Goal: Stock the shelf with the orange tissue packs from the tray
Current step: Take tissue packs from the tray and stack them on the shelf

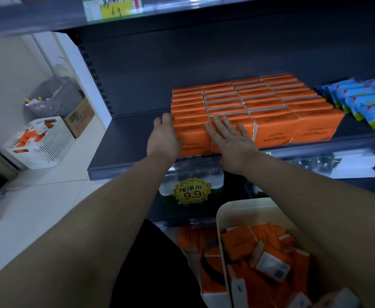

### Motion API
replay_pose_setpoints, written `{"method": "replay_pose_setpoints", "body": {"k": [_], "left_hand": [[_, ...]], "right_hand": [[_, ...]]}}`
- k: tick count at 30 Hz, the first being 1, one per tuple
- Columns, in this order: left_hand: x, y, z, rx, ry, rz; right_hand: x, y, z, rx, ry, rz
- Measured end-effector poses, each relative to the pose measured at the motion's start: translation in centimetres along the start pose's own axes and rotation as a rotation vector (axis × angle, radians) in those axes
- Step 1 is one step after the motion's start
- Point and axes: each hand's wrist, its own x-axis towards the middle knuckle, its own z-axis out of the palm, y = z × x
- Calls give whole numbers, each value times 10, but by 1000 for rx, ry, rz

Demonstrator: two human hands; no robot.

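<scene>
Head view. In the centre of the frame, a block of orange packs (259,103) on the dark shelf (124,147), lined up in four columns running toward the rear panel, each touching the next. At the block's front left corner, the left hand (165,138), palm flat against the side of the frontmost pack, fingers straight and together, gripping nothing. Just beside it, the right hand (233,138), laid flat over the front of the second column, fingers spread wide and straight, likewise gripping nothing. Both forearms bare, reaching up from the bottom edge. At lower right, a white tray (221,218), partly hidden by the right forearm, with loose packs (248,247) jumbled inside at all angles. Left of the tray, blurred lower packs (191,238) on a level below. On the same shelf at the right edge, apart from the block, blue packets (364,96). Under the shelf, near the centre, bottled water (215,181) with a yellow sticker (192,193) marked 9.9. At the left of the frame, on the pale floor, a white basket (46,147) with orange packs in it, a carton (79,117) beside it, a grey basket (55,96) above that. At the top edge, a price label (113,7) on the upper shelf rail.
</scene>
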Motion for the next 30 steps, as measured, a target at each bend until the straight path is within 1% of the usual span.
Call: {"method": "replay_pose_setpoints", "body": {"k": [6, 9, 14, 18, 20, 26, 30], "left_hand": [[-10, 7, -7, 92, 38, -7], [-17, 10, -10, 105, 10, -18], [-38, 26, -11, 128, -137, 57], [-56, 39, 2, 118, -237, 104], [-67, 47, 13, 142, -284, 131], [-102, 64, 58, 116, -445, 234], [-122, 64, 91, 185, -558, 315]], "right_hand": [[-19, 0, -7, -11, -14, -3], [-31, 4, -11, -17, -42, 22], [-59, 10, -15, -29, -65, 43], [-85, 22, -6, -33, -94, 45], [-100, 31, 1, -26, -83, 57], [-150, 63, 31, 25, -106, 127], [-173, 82, 66, 22, -207, 191]]}}
